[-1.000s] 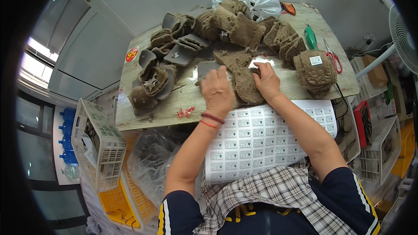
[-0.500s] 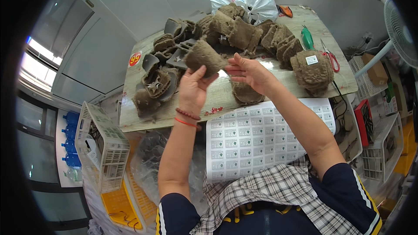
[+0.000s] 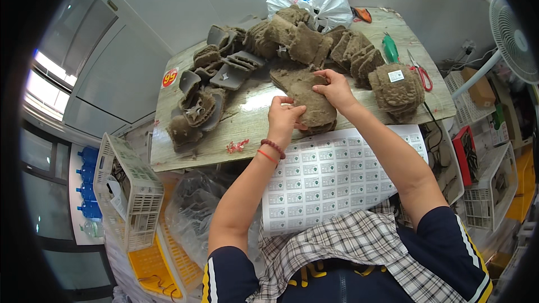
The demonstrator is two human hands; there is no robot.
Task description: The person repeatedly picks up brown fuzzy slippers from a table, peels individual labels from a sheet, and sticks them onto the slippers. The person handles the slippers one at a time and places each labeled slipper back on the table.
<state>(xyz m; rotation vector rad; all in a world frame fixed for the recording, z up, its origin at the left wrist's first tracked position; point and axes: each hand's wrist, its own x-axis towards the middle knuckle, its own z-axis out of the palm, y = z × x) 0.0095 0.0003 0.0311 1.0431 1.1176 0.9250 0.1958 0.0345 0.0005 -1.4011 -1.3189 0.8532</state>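
Note:
Between my two hands is a fuzzy brown pad (image 3: 312, 101), over a small stack of similar pads at the table's front edge. My left hand (image 3: 284, 116) grips its left side, thumb on top. At its upper right edge my right hand (image 3: 336, 88) pinches it between thumb and fingers. Under my forearms a white sheet of printed labels (image 3: 320, 182) hangs from the table edge onto my lap. To the right stands a pile of brown pads (image 3: 396, 94) with a small white label (image 3: 396, 76) on top.
Heaped fuzzy pads (image 3: 292, 36) and grey-backed pads (image 3: 229, 74) fill the back and left of the table (image 3: 247, 118). A green-handled tool (image 3: 390, 48) and red-handled scissors (image 3: 421, 73) lie at right. A white plastic bag (image 3: 314, 3) stands behind; crates (image 3: 135, 202) flank the table.
Both hands have brought the pad right and down, from above the table's middle to the stack at the front edge. My right hand now grips it too.

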